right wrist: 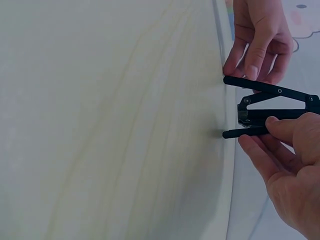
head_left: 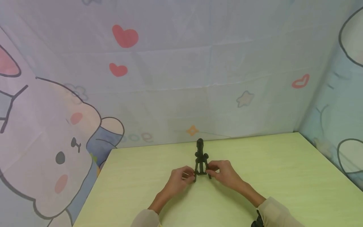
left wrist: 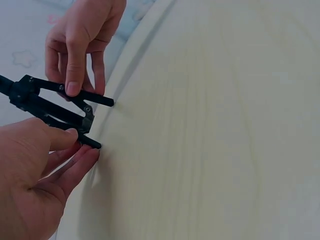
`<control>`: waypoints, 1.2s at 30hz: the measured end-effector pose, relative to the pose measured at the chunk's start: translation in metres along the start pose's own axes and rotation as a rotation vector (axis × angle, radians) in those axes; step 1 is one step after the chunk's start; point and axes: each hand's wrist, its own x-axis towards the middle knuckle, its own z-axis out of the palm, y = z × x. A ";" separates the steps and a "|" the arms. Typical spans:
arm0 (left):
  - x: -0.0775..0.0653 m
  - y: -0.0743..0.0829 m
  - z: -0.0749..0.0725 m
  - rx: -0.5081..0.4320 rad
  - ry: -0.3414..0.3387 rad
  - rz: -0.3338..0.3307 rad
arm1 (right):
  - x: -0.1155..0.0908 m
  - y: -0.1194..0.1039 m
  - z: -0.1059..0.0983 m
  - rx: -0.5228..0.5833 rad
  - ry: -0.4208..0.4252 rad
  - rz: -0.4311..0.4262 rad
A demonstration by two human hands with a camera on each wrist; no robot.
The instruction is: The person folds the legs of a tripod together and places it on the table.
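A small black tripod (head_left: 200,146) stands at the middle of the table toward the back, its legs partly spread and joined by braces to a central column. From the left side, my left hand (head_left: 177,182) pinches one leg near its lower end between thumb and fingers. Opposite it, my right hand (head_left: 227,175) pinches another leg. The left wrist view shows the tripod (left wrist: 50,107) lying across the picture, the left thumb pressing on the nearer leg. In the right wrist view the right thumb and fingers hold the nearer leg of the tripod (right wrist: 280,114). A third leg is hard to make out.
The light yellow-green tabletop (head_left: 127,189) runs back to a cloth backdrop (head_left: 175,94) printed with hearts and a rabbit. More printed cloth (head_left: 337,104) hangs along the right side. A dark object (head_left: 257,220) shows by the right sleeve at the bottom edge.
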 end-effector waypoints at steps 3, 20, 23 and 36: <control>0.002 0.001 0.004 0.005 0.006 0.023 | 0.000 0.001 0.000 0.011 -0.001 0.011; 0.009 0.004 0.013 -0.021 0.046 0.010 | -0.002 -0.001 0.004 0.013 0.017 -0.002; 0.010 0.004 0.013 -0.025 0.044 0.002 | -0.003 0.000 0.005 0.005 0.027 -0.007; 0.012 -0.001 0.013 -0.031 0.052 0.064 | -0.001 -0.003 0.007 -0.018 0.045 -0.032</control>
